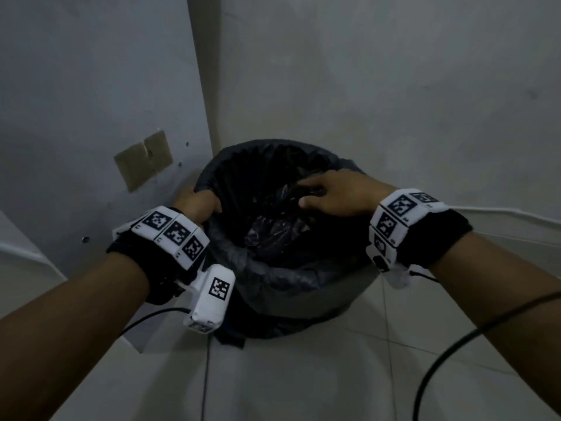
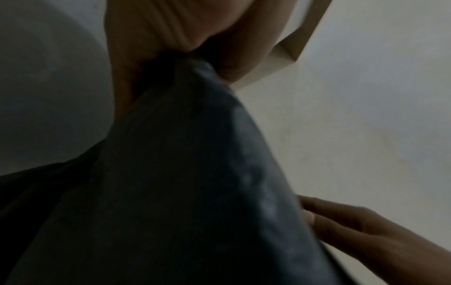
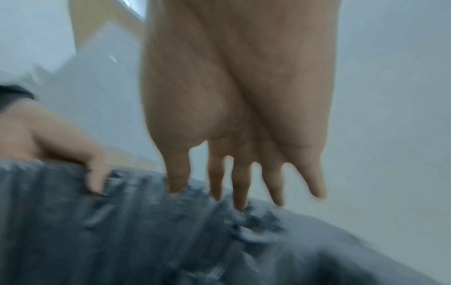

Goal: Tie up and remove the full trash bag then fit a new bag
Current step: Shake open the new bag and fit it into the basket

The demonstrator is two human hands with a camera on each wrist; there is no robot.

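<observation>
Gripping the soft, slippery trash bag (image 1: pixel 230 165) rim, left hand (image 1: pixel 197 205) pinches film; right hand (image 1: pixel 337 192) fingers spread, reaching inside.

Head view looking steeply down, wrist views close along each hand, all sharing the trash bag (image 1: pixel 273 278) rim

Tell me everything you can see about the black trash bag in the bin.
The trash bag is thin, crinkled black plastic lining a round bin that stands on the tiled floor in a wall corner. Its top edge is folded out over the rim, and a loose tail hangs down the near side to the floor. It is untied and open, with crumpled dark plastic waste inside. The left hand grips the folded edge at the left rim; the right hand reaches over the opening, fingers extended, touching the plastic.
</observation>
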